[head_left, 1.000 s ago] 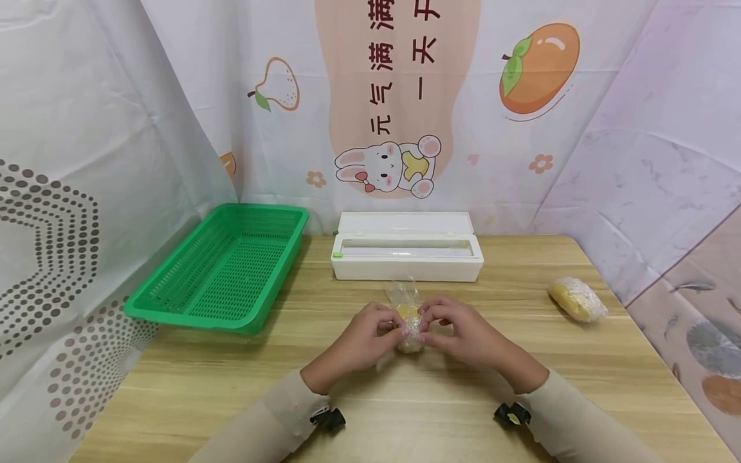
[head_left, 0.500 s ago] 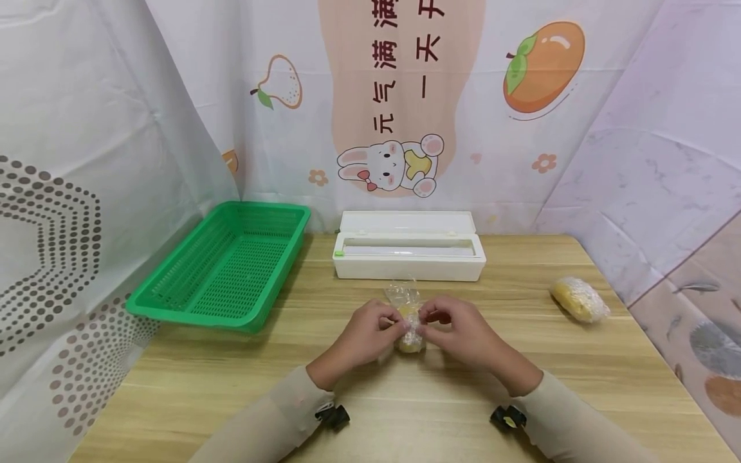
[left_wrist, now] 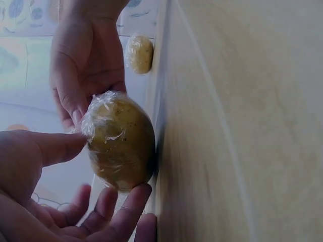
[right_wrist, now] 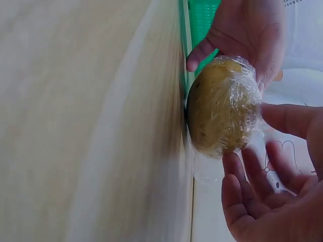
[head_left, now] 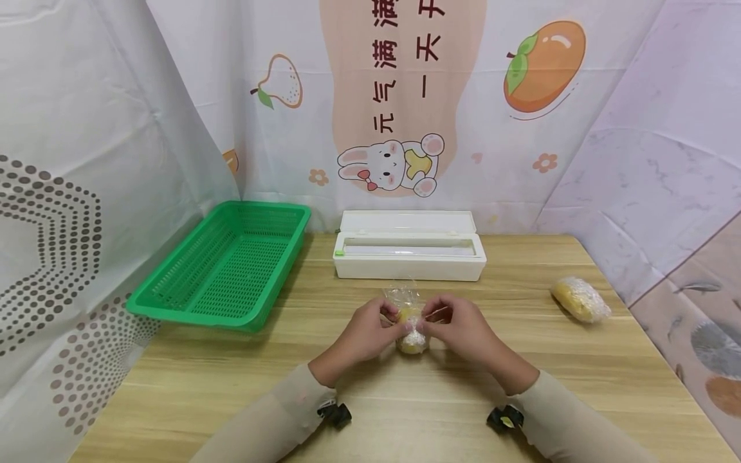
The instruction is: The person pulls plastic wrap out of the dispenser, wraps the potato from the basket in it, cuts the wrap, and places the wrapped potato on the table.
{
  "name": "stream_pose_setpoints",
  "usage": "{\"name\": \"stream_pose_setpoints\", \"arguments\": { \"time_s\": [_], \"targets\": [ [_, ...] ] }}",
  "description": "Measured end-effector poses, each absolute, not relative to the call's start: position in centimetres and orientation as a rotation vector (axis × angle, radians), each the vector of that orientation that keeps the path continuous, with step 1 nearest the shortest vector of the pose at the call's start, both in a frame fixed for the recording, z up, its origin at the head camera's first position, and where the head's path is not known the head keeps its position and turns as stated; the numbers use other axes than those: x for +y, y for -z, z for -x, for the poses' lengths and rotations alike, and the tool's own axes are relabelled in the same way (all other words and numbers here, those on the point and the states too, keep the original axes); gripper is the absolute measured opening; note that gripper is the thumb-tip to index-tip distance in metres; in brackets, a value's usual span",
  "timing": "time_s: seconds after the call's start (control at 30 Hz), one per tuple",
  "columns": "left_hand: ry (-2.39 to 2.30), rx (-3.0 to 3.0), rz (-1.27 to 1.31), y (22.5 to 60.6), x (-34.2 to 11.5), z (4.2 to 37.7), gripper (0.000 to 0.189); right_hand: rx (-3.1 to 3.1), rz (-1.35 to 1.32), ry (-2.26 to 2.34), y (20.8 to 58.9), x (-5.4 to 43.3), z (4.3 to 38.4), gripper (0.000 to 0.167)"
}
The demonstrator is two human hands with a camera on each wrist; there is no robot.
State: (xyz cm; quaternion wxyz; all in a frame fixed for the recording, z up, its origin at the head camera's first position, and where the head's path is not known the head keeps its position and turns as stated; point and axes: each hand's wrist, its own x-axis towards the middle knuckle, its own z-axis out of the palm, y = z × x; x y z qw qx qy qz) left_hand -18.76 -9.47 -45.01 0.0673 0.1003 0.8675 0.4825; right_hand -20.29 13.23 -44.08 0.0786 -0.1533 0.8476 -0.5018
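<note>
A potato [head_left: 413,348] partly covered in cling film lies on the table between my two hands. Loose film [head_left: 403,294] stands up from its far end. My left hand [head_left: 373,331] holds the near-left side, its thumb on the film and its fingers curled by the potato [left_wrist: 123,146], as the left wrist view shows. From the other side my right hand [head_left: 460,328] grips the film and potato [right_wrist: 219,108], thumb on top and fingertips at the side. Further right, a second wrapped potato [head_left: 581,299] lies apart from both hands.
Behind the hands stands a white cling film box [head_left: 410,267] with its lid raised and a roll inside. To the left is a green plastic basket [head_left: 255,321]. The wooden table [head_left: 405,418] meets a printed curtain [head_left: 278,148] at the back.
Both hands stay around the potato, their fingers and thumbs shifting slightly on the film. The loose film at the far end has changed shape a little. The view has shifted slightly.
</note>
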Motion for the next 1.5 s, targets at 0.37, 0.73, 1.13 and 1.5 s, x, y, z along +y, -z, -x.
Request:
{"name": "stream_pose_setpoints", "arguments": {
  "time_s": [0.37, 0.73, 1.13, 1.5],
  "targets": [
    [-1.526, 2.396, -0.108, 45.4, -9.8, 20.3, 0.065, 2.210, 0.149, 1.627, 44.7, 13.3, 21.5, 0.083],
    [-1.542, 2.316, -0.081, 45.3, -9.6, 20.7, 0.071, 2.147, 0.139, 1.601, 44.7, 13.0, 21.7, 0.072],
    [-1.568, 2.302, -0.113, 45.6, -9.9, 20.8, 0.073, 2.127, 0.093, 1.676, 44.9, 12.6, 21.7, 0.068],
    [-1.497, 2.420, -0.125, 45.6, -9.7, 20.4, 0.069, 2.106, 0.099, 1.677, 44.9, 12.9, 21.9, 0.073]
  ]
}}
